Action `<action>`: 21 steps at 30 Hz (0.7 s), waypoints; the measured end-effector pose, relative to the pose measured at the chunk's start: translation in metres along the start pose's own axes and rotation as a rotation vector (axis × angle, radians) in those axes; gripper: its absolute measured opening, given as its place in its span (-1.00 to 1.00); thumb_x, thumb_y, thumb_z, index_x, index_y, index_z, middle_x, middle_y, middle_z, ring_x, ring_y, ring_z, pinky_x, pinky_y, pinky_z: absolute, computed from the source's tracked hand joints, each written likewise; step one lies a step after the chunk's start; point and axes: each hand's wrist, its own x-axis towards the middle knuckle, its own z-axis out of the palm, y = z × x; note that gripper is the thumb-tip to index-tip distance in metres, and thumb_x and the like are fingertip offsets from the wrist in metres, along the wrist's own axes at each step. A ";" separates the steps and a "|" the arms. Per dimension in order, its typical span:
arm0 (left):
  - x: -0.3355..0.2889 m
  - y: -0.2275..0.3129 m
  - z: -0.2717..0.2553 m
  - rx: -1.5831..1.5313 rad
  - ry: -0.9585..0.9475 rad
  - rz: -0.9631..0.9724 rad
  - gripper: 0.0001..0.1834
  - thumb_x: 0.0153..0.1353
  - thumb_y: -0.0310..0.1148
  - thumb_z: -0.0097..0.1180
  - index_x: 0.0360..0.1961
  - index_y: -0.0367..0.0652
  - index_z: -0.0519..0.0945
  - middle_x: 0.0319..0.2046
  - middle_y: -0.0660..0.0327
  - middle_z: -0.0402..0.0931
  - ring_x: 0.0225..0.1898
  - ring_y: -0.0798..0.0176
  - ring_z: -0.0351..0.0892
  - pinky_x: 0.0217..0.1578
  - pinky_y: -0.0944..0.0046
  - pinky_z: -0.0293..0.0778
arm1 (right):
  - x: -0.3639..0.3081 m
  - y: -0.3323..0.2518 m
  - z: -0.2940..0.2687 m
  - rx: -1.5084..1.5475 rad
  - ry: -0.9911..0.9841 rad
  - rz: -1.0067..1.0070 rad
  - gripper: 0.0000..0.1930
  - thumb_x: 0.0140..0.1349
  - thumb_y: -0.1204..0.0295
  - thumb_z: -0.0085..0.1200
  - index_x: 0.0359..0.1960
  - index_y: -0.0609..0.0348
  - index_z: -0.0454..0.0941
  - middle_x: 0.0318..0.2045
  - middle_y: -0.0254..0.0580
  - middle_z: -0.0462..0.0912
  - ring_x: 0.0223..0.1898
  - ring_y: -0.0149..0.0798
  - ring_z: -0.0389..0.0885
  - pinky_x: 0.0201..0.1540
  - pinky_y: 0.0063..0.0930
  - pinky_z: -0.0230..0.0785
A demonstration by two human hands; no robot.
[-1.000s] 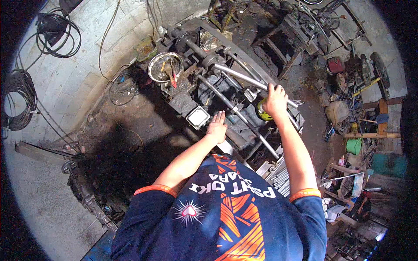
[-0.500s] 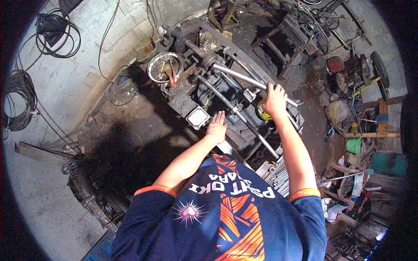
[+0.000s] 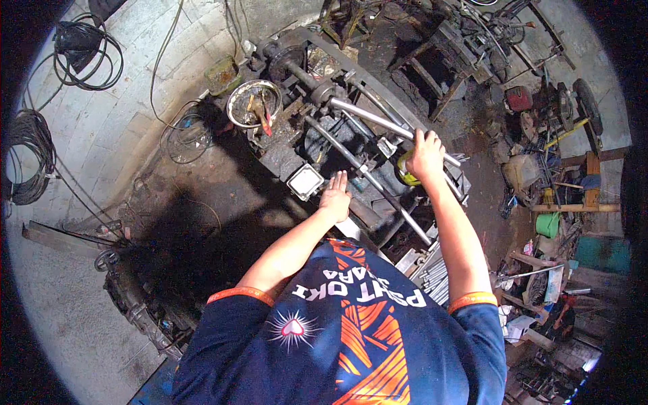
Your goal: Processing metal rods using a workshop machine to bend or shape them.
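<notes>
A dark, greasy machine like a lathe (image 3: 277,158) runs diagonally in front of me. A long shiny metal rod (image 3: 371,118) reaches out from its round chuck (image 3: 322,93). My right hand (image 3: 426,156) is closed over this rod near its right end, fingers curled across it. Beneath that hand shows part of a yellow-green object (image 3: 406,170) that I cannot make out. My left hand (image 3: 335,197) rests flat with fingers stretched out on the machine's near side, beside a square white-topped box (image 3: 305,181). A second, thinner rod (image 3: 395,204) crosses the machine between my hands.
A round pan (image 3: 244,94) with a red-tipped brush (image 3: 260,111) sits at the machine's left. Several metal bars (image 3: 435,277) lie by my right side. Coiled cables (image 3: 34,158) hang on the left wall. A green bucket (image 3: 547,225) and cluttered scrap stand at the right.
</notes>
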 end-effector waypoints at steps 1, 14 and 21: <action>0.000 0.000 0.000 0.000 0.000 -0.001 -0.52 -0.03 -0.23 0.22 -0.06 -0.22 0.58 0.39 -0.23 -0.19 0.44 -0.15 -0.22 0.40 0.02 -0.20 | 0.000 -0.001 0.000 0.008 0.003 -0.001 -0.26 -0.19 0.45 0.25 0.15 0.11 0.27 0.03 0.12 0.35 0.03 0.14 0.38 0.08 0.02 0.26; 0.000 0.000 0.001 -0.001 0.010 0.004 -0.50 -0.04 -0.20 0.23 -0.06 -0.22 0.58 0.39 -0.23 -0.21 0.44 -0.14 -0.22 0.41 0.03 -0.21 | 0.001 -0.001 -0.001 0.008 0.037 -0.028 -0.35 -0.16 0.49 0.16 0.11 0.13 0.31 0.00 0.13 0.36 0.01 0.15 0.39 0.04 0.05 0.26; 0.001 0.000 0.001 -0.007 0.002 0.009 -0.48 -0.04 -0.19 0.23 -0.04 -0.23 0.57 0.39 -0.23 -0.20 0.44 -0.14 -0.22 0.41 0.03 -0.20 | 0.000 0.003 0.001 0.007 0.027 -0.035 -0.34 -0.14 0.47 0.15 0.13 0.10 0.28 -0.01 0.13 0.36 0.00 0.16 0.39 0.03 0.03 0.27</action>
